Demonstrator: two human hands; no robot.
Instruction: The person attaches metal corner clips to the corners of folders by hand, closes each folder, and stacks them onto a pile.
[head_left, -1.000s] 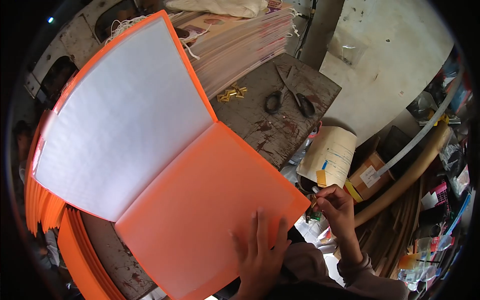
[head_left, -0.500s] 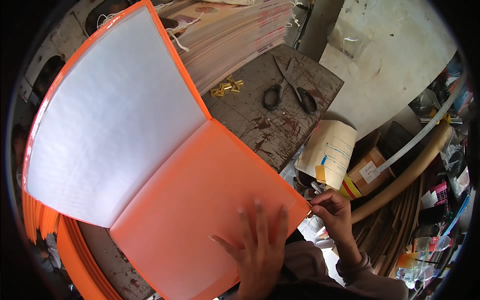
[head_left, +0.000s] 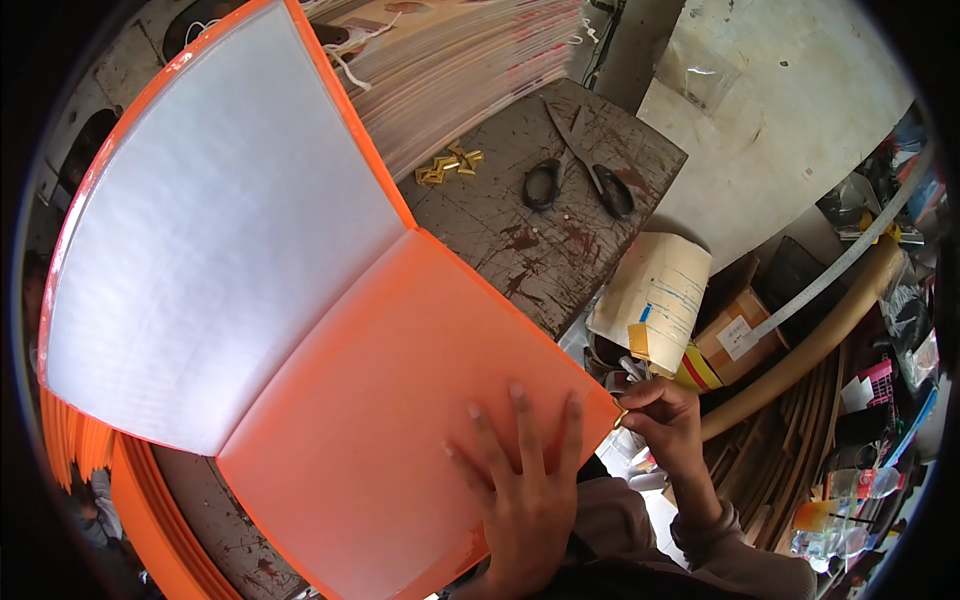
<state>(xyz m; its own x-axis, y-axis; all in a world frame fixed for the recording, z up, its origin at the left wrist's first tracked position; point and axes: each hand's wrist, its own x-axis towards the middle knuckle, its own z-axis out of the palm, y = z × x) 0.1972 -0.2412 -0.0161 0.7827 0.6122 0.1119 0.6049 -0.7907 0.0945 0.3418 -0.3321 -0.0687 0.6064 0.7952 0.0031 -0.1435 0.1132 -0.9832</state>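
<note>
An orange folder (head_left: pixel 400 400) lies opened, its left side lined with a whitish translucent sheet (head_left: pixel 230 230). My left hand (head_left: pixel 525 500) rests flat on the lower right side, fingers spread. At the folder's right corner, my right hand (head_left: pixel 662 415) pinches a small gold metal piece (head_left: pixel 620 416) against the edge. Several similar gold pieces (head_left: pixel 450 165) lie on the scratched table (head_left: pixel 520 240) beyond the folder. Black-handled scissors (head_left: pixel 580 170) lie slightly open to their right.
A tall stack of printed sheets with white strings (head_left: pixel 470 70) stands at the back. More orange folders (head_left: pixel 160 520) hang at the lower left. Right of the table are a cream container (head_left: pixel 655 295), a cardboard box (head_left: pixel 742 335), a long brown roll (head_left: pixel 800 365) and plastic cups (head_left: pixel 845 515).
The gold piece in my right hand has come onto the folder's corner. The folder has shifted slightly left in view, and my left hand has shifted on it.
</note>
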